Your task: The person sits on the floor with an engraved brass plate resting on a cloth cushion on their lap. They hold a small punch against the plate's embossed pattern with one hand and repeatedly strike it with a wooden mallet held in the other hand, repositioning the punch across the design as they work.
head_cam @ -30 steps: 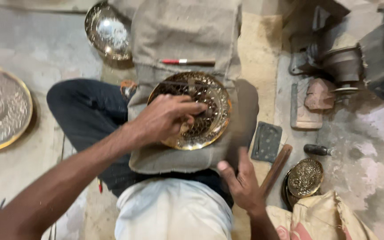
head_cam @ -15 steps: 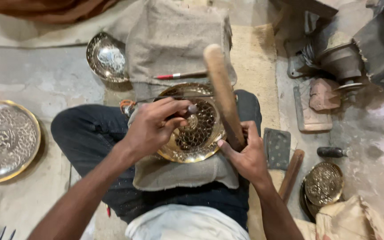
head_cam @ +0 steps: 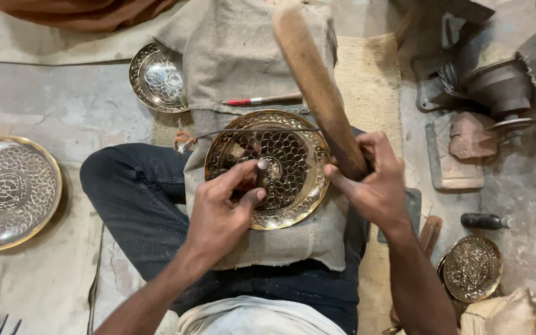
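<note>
- Head view, looking straight down: a person sits cross-legged on the floor [head_cam: 63, 105] with a burlap cushion [head_cam: 293, 239] on the lap and a round engraved brass plate [head_cam: 280, 158] lying flat on that cushion.
- The plate's near rim sits just inside the cushion's front edge; its far rim reaches the folded burlap cloth [head_cam: 243, 56] spread ahead of the knees, where a red pencil [head_cam: 262, 100] lies.
- The left hand [head_cam: 221, 214] rests on the lower left part of the plate, fingers closed together around a thin dark punch [head_cam: 260, 175] that stands roughly upright near the plate's centre, thumb and forefinger pinching it.
- The right hand [head_cam: 373, 180] is clamped on the lower end of a wooden mallet [head_cam: 317, 87], just off the plate's right rim; the mallet is raised, its blurred thick end pointing away toward the top of the picture, above the cloth.
- Both forearms come in from the bottom edge, the left at a slant from the lower left, the right almost straight up from the lower right.
- Open floor lies to the left between the knee and a large silvery tray [head_cam: 10, 192] with a gold rim, well apart from the work.
- A smaller shiny bowl [head_cam: 156, 77] sits beyond the left knee, partly under the cloth's edge.
- The right side is crowded: a small brass plate [head_cam: 471, 268], a dark-handled tool [head_cam: 485, 221], a reddish brick [head_cam: 473, 135] on a slab, and metal equipment [head_cam: 497, 87] beyond.
</note>
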